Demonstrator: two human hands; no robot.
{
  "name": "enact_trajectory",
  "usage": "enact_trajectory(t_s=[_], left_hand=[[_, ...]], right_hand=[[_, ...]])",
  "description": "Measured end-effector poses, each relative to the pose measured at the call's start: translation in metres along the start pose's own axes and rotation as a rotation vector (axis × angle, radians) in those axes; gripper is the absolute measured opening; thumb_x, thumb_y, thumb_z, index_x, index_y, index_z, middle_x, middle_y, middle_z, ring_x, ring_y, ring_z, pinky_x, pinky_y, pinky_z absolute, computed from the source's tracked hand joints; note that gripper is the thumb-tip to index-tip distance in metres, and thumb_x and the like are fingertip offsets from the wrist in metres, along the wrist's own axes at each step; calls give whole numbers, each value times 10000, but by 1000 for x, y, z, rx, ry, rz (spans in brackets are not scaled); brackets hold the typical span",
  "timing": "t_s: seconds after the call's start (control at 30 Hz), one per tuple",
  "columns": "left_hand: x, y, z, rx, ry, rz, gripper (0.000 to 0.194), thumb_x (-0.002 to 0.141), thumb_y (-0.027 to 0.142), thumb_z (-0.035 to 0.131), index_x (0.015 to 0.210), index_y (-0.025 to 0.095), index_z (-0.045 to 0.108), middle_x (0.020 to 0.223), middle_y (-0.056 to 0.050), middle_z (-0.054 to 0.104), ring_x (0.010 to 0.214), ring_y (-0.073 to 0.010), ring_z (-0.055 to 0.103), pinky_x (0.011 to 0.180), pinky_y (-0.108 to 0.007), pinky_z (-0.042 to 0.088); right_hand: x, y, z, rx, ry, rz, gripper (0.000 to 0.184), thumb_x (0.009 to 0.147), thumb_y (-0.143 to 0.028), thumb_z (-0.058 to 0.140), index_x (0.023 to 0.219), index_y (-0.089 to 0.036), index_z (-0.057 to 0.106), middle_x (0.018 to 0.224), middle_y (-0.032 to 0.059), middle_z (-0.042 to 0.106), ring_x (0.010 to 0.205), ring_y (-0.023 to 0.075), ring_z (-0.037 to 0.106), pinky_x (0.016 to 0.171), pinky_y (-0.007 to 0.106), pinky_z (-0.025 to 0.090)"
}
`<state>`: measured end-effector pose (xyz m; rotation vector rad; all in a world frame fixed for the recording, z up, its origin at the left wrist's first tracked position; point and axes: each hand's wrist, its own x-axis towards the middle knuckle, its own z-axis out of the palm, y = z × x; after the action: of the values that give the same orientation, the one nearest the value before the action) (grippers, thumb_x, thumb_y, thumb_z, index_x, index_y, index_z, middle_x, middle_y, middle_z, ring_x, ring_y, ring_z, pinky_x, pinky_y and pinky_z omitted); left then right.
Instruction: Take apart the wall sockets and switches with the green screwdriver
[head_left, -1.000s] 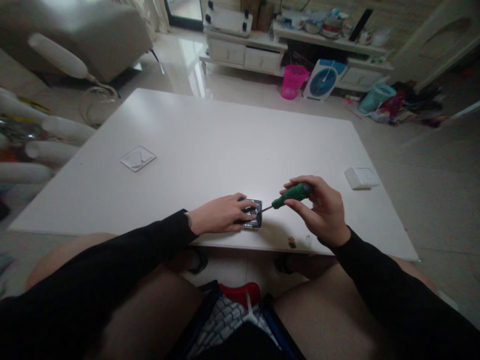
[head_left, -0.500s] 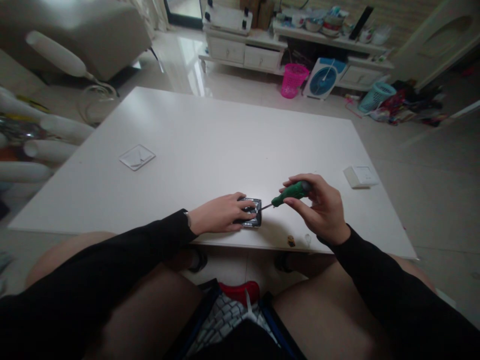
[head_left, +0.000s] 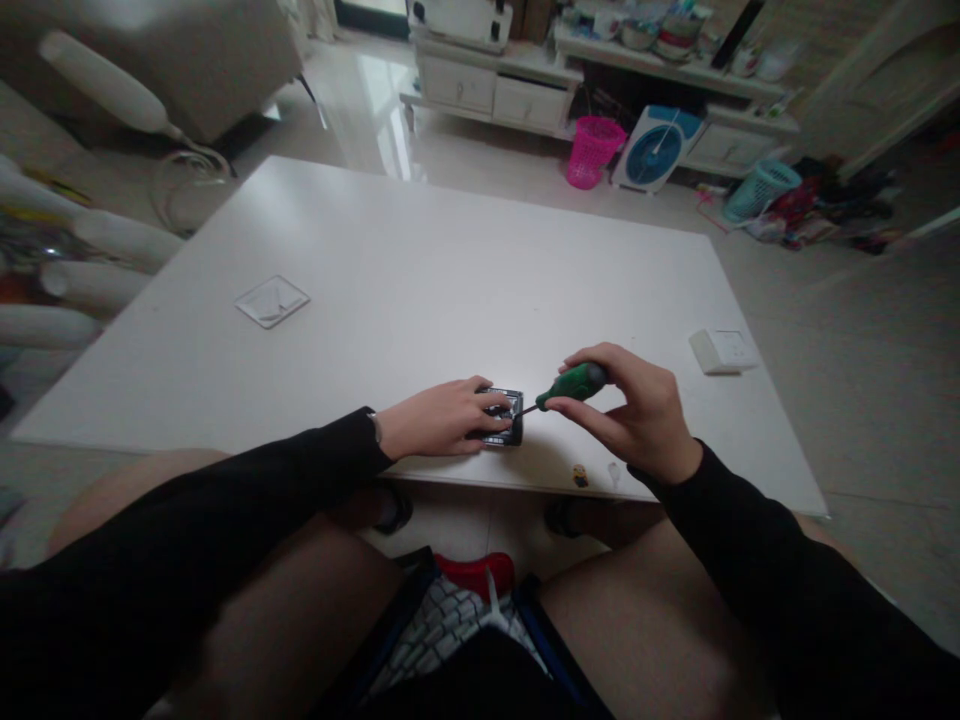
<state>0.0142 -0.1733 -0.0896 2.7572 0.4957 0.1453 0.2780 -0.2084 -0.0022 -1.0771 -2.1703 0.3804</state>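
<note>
Near the table's front edge lies a small black square unit (head_left: 514,432) with pale, metal-looking details; its exact kind I cannot make out. My left hand (head_left: 450,418) holds it down on the table, fingers across its top and covering its left part. In my right hand (head_left: 637,415) is a screwdriver (head_left: 574,386) with a green and dark handle, gripped between thumb and fingers. Its thin shaft slants down to the left, and the tip meets the unit beside my left fingertips. What exactly the tip touches is too small to tell.
On the white table (head_left: 420,270) lie a square white frame (head_left: 272,301) at left and a white box-like socket (head_left: 724,351) at right. A small yellow figure (head_left: 580,475) and a small clear piece (head_left: 615,473) are by the front edge. Chairs (head_left: 105,85) stand left.
My right hand and the screwdriver handle have shifted slightly left, with the tip still at the unit. My left hand keeps its hold. The whole view has tilted a little.
</note>
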Motion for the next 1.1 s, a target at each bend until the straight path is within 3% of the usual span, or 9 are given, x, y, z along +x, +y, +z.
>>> enact_trajectory(t_s=[0.2,0.37,0.6,0.93,1.1], left_hand=[[1,1,-2,-4,-17,1,373,978,316,658,1341,236,682,1435,-97,619,1313,-348,529,1071,-468,486],[0,0,-1,-37,8,-9,378,956,303,687,1326,229,700,1410,-107,638,1312,-350,537,1058,-473,501],[-1,1,1,-72,41,-11,405,939,236,678,1343,212,696,1413,-115,640,1322,-338,536,1107,-480,480],[0,2,-3,-66,12,-21,401,929,248,690,1330,226,704,1423,-104,634,1338,-341,521,1090,-468,495],[0,2,-1,-74,36,-21,388,928,252,689,1316,241,707,1403,-98,646,1295,-318,549,1068,-455,505]], right_hand=[[35,-23,-18,-400,-308,103,271,950,-449,681,844,-207,621,662,20,650,571,162,558,570,284,301],[58,-40,-25,-674,-481,81,314,939,-507,687,848,-207,665,678,74,688,611,208,578,584,309,234],[65,-45,-17,-671,-540,68,342,998,-534,613,908,-209,669,692,78,696,602,208,575,597,325,213],[68,-50,-27,-486,-690,-32,142,951,-275,582,1036,-196,663,869,75,753,691,194,598,614,314,235],[66,-48,-24,-592,-600,55,256,1001,-414,555,1016,-199,692,815,81,748,649,198,585,602,316,209]])
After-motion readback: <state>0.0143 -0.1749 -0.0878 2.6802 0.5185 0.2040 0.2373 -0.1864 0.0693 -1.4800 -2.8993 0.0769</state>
